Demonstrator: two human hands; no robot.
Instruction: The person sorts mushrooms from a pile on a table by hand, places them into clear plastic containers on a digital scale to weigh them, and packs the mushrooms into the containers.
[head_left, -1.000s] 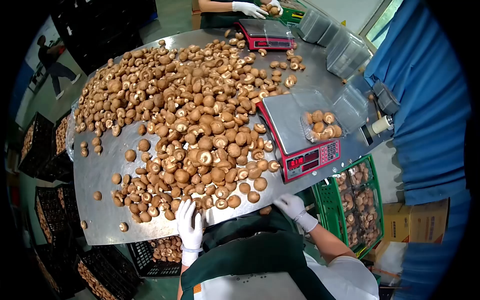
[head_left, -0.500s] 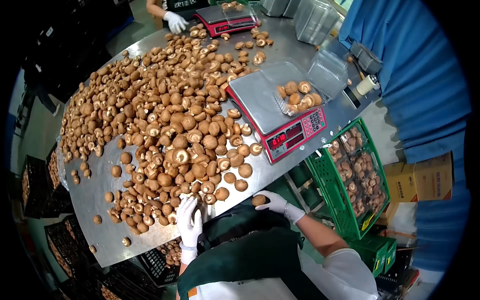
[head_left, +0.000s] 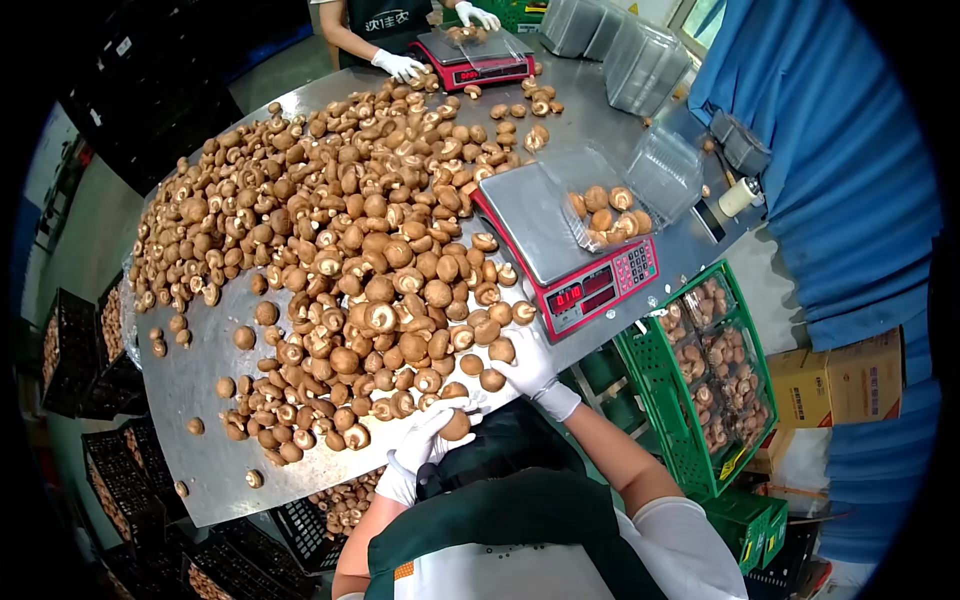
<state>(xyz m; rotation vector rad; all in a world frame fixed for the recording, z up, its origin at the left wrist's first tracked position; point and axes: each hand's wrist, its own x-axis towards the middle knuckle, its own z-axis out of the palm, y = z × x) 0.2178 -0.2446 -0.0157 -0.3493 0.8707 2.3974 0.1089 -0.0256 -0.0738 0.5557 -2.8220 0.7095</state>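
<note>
My left hand point(head_left: 422, 440), in a white glove, is at the table's near edge with its fingers curled round a brown mushroom point(head_left: 456, 425). My right hand point(head_left: 528, 365), also gloved, reaches over the edge just below the scale. Its thumb and fingers are closed about another mushroom point(head_left: 502, 350) at the pile's right border. Loose mushrooms point(head_left: 380, 290) cover much of the metal table. On the red scale point(head_left: 530, 220), which reads 0.110, an open clear plastic box point(head_left: 612, 225) contains several mushrooms.
Across the table, a co-worker's gloved hands point(head_left: 400, 66) are beside a second red scale point(head_left: 485, 72). Stacked clear boxes point(head_left: 645, 65) stand at the back right. A green crate point(head_left: 640, 370) of packed mushrooms is at right, near a cardboard carton point(head_left: 835, 375). Black crates point(head_left: 125, 480) stand at left.
My right hand has moved up from the table edge to the mushrooms beneath the scale. My left hand, earlier against the pile, now holds a mushroom. The co-worker's second hand has come into view.
</note>
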